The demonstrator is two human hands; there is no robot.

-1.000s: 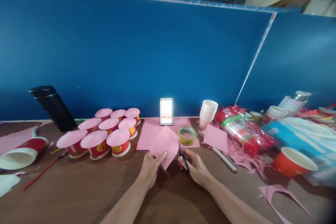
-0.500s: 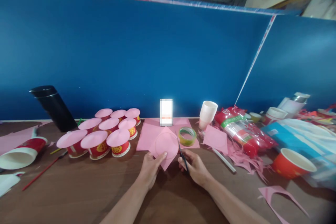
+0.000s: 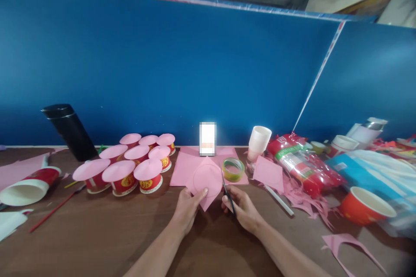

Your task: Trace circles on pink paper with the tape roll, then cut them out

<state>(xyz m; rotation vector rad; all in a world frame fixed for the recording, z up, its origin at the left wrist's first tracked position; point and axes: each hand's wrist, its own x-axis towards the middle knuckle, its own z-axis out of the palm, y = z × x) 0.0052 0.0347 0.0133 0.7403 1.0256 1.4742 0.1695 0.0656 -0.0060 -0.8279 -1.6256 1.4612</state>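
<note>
Almost nothing changes over the last second: the left hand (image 3: 187, 210) keeps thumb and fingers clamped on pink paper (image 3: 208, 179) marked with a circle, extending beyond its fingertips, while the right hand's (image 3: 242, 207) fingers grip dark scissors (image 3: 230, 203) beside the paper's edge. No fresh cut shows, so work seems at a standstill; a tape roll (image 3: 233, 177) lies beyond the right fingers

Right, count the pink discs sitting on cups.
9: three discs in the front row, three in the middle, three behind, all on the left. Others could be hidden.
</note>
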